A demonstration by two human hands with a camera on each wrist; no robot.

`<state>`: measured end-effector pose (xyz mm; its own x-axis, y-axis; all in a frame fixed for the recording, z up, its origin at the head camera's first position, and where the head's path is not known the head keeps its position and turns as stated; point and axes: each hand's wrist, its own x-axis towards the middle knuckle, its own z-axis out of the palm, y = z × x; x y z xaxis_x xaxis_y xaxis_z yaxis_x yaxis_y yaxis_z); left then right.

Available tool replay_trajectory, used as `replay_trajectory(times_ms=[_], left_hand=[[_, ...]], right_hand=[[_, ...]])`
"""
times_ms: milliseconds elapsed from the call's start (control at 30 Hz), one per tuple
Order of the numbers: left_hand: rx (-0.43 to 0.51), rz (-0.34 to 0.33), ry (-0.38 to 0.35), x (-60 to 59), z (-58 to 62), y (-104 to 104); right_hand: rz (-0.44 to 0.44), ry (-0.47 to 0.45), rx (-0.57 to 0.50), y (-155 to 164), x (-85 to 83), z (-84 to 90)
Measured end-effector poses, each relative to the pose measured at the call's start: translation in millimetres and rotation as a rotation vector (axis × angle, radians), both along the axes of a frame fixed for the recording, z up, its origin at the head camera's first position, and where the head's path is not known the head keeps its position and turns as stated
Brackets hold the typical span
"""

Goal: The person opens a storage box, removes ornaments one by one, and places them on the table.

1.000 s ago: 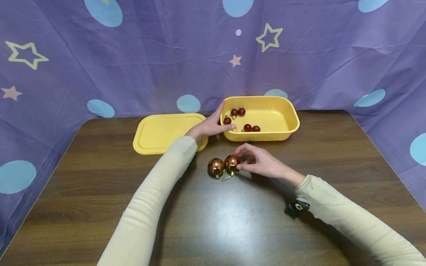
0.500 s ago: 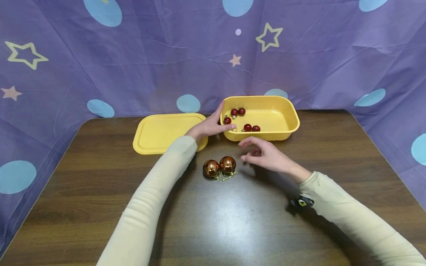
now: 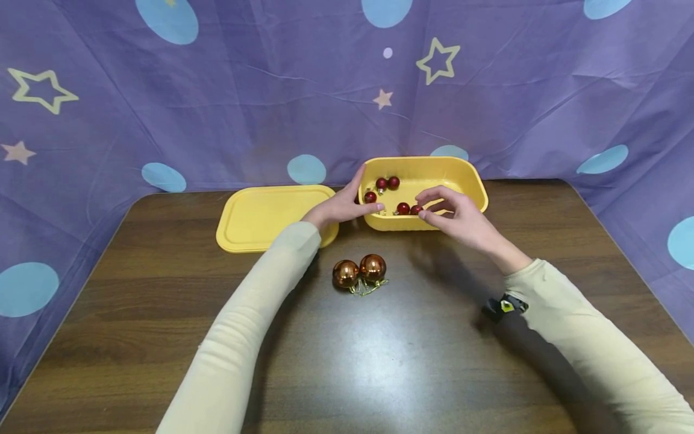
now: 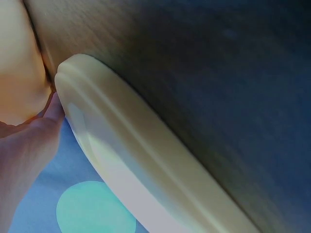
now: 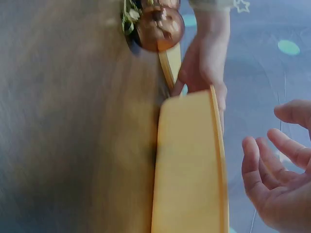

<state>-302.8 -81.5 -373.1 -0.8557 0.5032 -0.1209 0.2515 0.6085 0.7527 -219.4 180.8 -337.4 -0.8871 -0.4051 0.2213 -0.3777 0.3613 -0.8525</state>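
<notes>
A yellow plastic container [image 3: 478, 202] stands at the back of the table with several small red Christmas baubles [image 3: 393, 182] inside. At its left end my left hand [image 3: 343, 205] holds the corner, thumb over the front rim and fingers along the outer side. My right hand [image 3: 461, 220] is over the container's front edge, close to the red baubles; the right wrist view shows its fingers [image 5: 250, 153] loosely bent around nothing. Two shiny copper baubles [image 3: 372, 267] with gold strings lie together on the table in front of the container.
A flat yellow lid [image 3: 265, 214] lies left of the container, partly under my left forearm; it fills much of the left wrist view. Behind the dark wooden table [image 3: 162, 313] hangs a purple curtain [image 3: 303, 96] with stars and blue spots.
My right hand has left the copper baubles and moved up and right to the container's front edge. The copper baubles shifted slightly left. My left hand has stayed in place.
</notes>
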Motion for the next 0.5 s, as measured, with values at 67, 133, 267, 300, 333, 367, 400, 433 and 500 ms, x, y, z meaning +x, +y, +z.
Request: replay_trajectory(times_ms=[67, 133, 267, 300, 333, 367, 400, 433, 500], left_hand=[[-0.002, -0.002, 0.004, 0.0, 0.1, -0.1], [0.000, -0.004, 0.006, -0.4, -0.2, -0.2], [0.006, -0.005, 0.007, -0.5, -0.6, -0.1], [0.008, -0.005, 0.007, -0.5, -0.7, -0.2], [0.008, -0.005, 0.008, -0.2, -0.6, 0.0], [0.009, -0.006, 0.008, 0.1, -0.4, 0.0], [0.010, -0.006, 0.008, 0.3, -0.2, 0.1], [0.013, -0.007, 0.009, 0.6, 0.0, 0.2], [0.019, -0.010, 0.011, 0.8, 0.4, 0.6]], right_hand=[[-0.033, 0.014, 0.014, 3.6, -5.3, 0.8], [-0.057, 0.035, 0.033, 7.1, -11.7, 0.4], [-0.077, 0.053, 0.089, 11.9, -24.9, -2.5], [-0.074, 0.054, 0.101, 12.3, -27.7, -3.0], [-0.070, 0.053, 0.117, 12.7, -31.0, -4.3], [-0.063, 0.053, 0.132, 12.7, -33.7, -4.8], [-0.055, 0.054, 0.144, 12.7, -36.6, -6.0], [-0.043, 0.055, 0.156, 12.6, -39.5, -7.1], [-0.018, 0.051, 0.175, 11.9, -44.5, -9.0]])
